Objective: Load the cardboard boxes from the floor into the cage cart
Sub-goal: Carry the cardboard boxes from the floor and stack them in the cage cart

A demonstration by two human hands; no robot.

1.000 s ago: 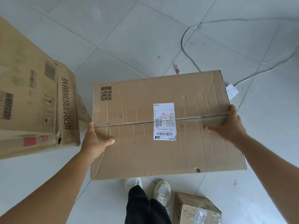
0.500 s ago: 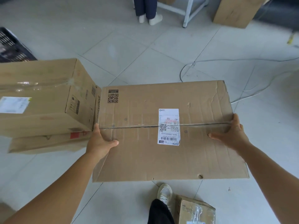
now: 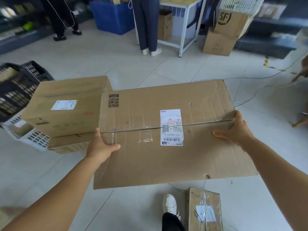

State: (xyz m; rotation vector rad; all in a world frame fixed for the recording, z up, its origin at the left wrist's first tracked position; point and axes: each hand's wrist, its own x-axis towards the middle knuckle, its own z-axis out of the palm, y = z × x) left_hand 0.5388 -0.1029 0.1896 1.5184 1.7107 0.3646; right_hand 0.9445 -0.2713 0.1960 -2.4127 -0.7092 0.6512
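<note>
Head view: the left hand [image 3: 100, 147] and right hand [image 3: 236, 130] clamp the wide cardboard box [image 3: 166, 135] by its ends, thumbs on top, off the floor. Its span could clip the stacked boxes [image 3: 66, 105] beyond the left hand, or slip.

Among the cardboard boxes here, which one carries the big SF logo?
The SF box, far right at the back, tilted on top of another carton beside the white table. The nearer boxes show only shipping labels.
</note>
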